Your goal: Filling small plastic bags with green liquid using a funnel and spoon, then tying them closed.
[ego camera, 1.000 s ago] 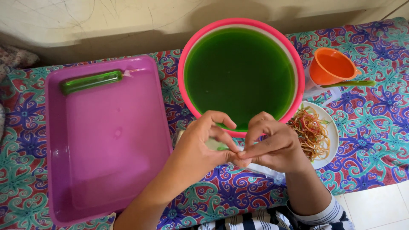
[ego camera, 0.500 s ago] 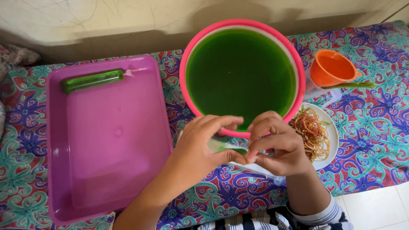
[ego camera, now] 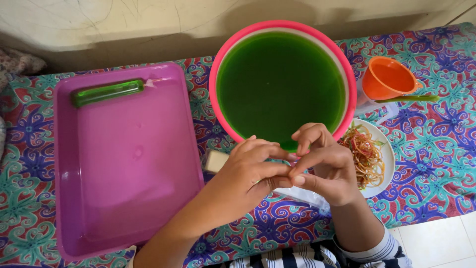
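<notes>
Where the head camera looks down on the patterned tablecloth, we find both hands meeting at the near edge of the pink basin, which is filled with green liquid. We note the left hand with its fingers curled inward and fingertips pressed toward those of the right hand; the right thumb and forefinger are pinched together. Whatever is held between the fingertips is too small and too covered for us to identify, so we cannot tell what either hand grasps. Beneath the hands we observe a piece of clear plastic lying on the cloth, and just left of the left hand a small pale block, partly hidden.

To the left stands a purple rectangular tray; it holds one long green tube-shaped packet lying along its far edge. To the right of the hands, a white plate carries a heap of coloured rubber bands, close beside the right hand. Beyond the plate we record an orange funnel, with a green stick-like handle lying just beside it. A striped sleeve covers the right wrist.
</notes>
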